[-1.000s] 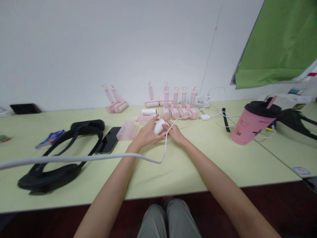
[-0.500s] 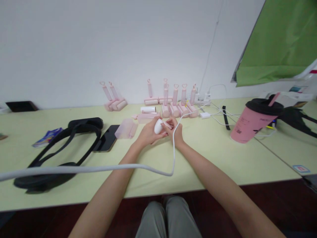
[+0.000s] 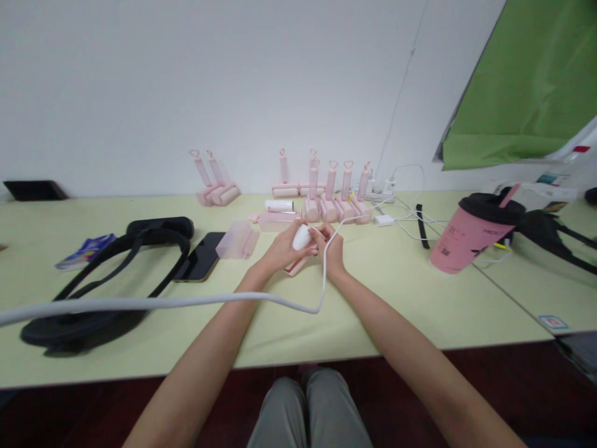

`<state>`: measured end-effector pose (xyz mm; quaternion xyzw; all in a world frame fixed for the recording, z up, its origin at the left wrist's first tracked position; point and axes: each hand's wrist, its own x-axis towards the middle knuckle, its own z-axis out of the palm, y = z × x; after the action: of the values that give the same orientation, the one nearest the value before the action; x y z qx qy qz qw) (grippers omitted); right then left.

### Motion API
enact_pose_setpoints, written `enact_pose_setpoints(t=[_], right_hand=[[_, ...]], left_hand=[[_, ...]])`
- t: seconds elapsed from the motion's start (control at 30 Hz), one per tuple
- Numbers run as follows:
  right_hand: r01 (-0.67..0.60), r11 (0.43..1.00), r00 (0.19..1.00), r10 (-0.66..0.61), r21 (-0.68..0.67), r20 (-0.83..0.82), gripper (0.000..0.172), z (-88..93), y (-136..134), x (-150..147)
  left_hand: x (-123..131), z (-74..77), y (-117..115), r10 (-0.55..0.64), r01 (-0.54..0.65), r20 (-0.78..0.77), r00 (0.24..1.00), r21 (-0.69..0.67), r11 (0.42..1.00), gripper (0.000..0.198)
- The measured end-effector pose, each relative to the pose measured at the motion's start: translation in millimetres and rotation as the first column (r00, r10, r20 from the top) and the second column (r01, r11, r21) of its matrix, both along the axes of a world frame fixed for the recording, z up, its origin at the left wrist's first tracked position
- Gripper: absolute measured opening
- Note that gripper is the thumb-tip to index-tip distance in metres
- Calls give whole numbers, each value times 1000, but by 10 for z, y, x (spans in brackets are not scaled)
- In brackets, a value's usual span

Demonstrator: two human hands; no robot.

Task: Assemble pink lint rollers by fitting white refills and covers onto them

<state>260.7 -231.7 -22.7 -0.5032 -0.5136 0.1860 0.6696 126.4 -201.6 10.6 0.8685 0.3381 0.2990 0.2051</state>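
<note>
Both hands meet at mid-table. In my left hand (image 3: 282,247) is a white roll with a rounded end (image 3: 302,238), the fingers closed around it. My right hand (image 3: 332,250) has its fingers bent and pinched together against the roll's right side; what they grip is too small to make out. Below the hands shows a pink part with a reddish edge (image 3: 295,267), mostly covered by the fingers. Nearby to the left lie a translucent pink cover (image 3: 237,240) and another pink case (image 3: 278,221). A loose white roll (image 3: 278,205) lies behind them.
Several pink lint rollers (image 3: 329,209) with upright handles line the wall, two more (image 3: 218,194) further left. A black headset (image 3: 135,249) and phone (image 3: 201,256) lie left. On the right are a pink cup (image 3: 469,239) and charger cables (image 3: 405,218). A white cable (image 3: 261,297) crosses in front.
The white roll has tilted slightly in my left hand. My right fingers have drawn in closer to it, and the reddish-edged part now shows more below. The view has shifted a little.
</note>
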Motion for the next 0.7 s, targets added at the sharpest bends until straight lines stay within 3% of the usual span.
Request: enact_pose_setpoints(t=[0.1, 0.23, 0.33, 0.57, 0.7], right_hand=[[-14, 1000, 992, 13, 8, 127, 31, 17, -9, 54], [-43, 985, 939, -18, 169, 344, 27, 38, -1, 133], [-49, 978, 909, -39, 201, 414, 26, 40, 5, 160], [56, 992, 937, -92, 115, 338, 28, 26, -12, 89], [110, 994, 972, -111, 17, 206, 30, -24, 58, 86]], left_hand=[[-22, -4, -34, 26, -24, 31, 999, -50, 998, 66], [-48, 5, -54, 64, -59, 63, 996, -87, 995, 58], [-40, 7, -43, 55, -47, 65, 996, -109, 993, 58], [23, -33, -15, 49, -35, 80, 996, -166, 985, 59], [82, -14, -51, 6, 0, 64, 998, -91, 996, 53]])
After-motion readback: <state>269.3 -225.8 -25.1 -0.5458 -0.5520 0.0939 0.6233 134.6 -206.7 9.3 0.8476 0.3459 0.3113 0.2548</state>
